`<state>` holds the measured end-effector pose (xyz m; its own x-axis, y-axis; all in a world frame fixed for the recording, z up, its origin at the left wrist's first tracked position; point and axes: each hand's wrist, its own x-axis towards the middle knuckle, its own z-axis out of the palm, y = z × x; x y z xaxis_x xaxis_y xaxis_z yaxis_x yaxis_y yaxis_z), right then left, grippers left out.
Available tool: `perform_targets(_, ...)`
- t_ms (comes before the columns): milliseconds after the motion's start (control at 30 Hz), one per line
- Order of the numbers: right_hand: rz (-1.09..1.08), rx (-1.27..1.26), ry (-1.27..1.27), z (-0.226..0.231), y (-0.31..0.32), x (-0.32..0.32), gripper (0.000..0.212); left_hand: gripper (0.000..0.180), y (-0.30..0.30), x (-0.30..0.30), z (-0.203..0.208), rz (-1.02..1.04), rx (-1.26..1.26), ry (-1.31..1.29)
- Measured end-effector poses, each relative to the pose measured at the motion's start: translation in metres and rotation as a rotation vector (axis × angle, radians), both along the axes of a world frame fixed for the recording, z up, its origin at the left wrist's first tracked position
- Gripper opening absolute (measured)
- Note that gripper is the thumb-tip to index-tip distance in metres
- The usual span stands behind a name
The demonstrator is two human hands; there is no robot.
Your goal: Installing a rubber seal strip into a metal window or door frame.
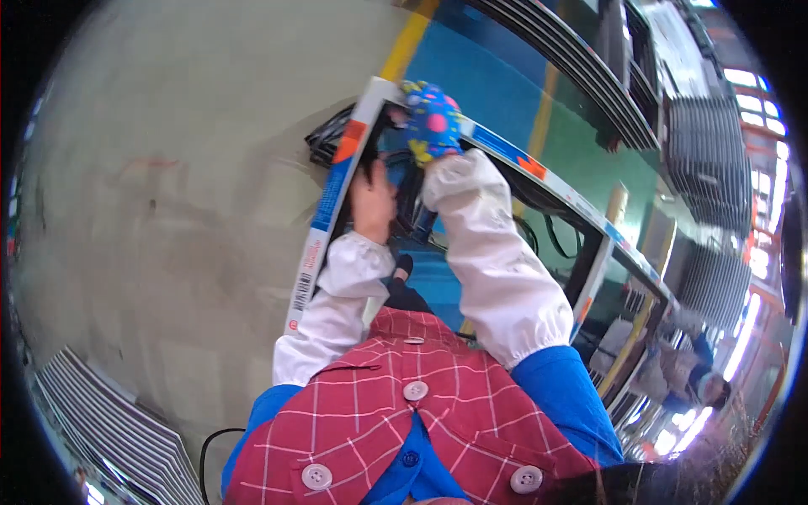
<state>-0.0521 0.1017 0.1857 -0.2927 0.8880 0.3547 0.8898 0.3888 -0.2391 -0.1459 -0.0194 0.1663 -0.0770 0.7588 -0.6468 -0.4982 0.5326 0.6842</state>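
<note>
A white frame with blue and orange labels (313, 240) stretches in front of me, its corner at the top middle. My left hand (373, 202), bare and blurred, is beside the inner edge of its left bar, close to dark material there. What its fingers do is smeared by motion. My right hand (433, 126) wears a blue glove with pink and yellow spots and is at the frame's corner. Its fingers are mostly hidden by the glove's bulk and the angle. A bundle of black strips or cables (331, 135) lies just outside the left bar.
Stacked dark profiles (581, 67) and ribbed grey stacks (707, 160) stand at the right. Another ribbed stack (114, 421) is at the lower left. A person (686, 370) is at the far right. Black cable loops (560, 240) hang near the right bar.
</note>
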Motion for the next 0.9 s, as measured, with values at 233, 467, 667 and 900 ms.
perform_targets(233,0.167,-0.098,-0.01,0.03,-0.07,0.102,0.093,0.045,-0.037,0.001,0.046,-0.13,0.827,1.217)
perform_targets(467,-0.325,-0.134,-0.19,0.029,-0.152,0.298,0.106,0.034,-0.012,0.162,0.015,-0.652,0.179,-0.287)
perform_targets(667,-0.248,-0.095,-0.16,0.01,-0.151,0.339,0.083,0.024,0.011,0.226,-0.001,-0.465,0.204,-0.335)
perform_targets(900,-0.2,-0.072,-0.06,0.019,-0.144,0.342,0.07,0.023,0.011,0.244,0.012,-0.466,0.177,-0.262)
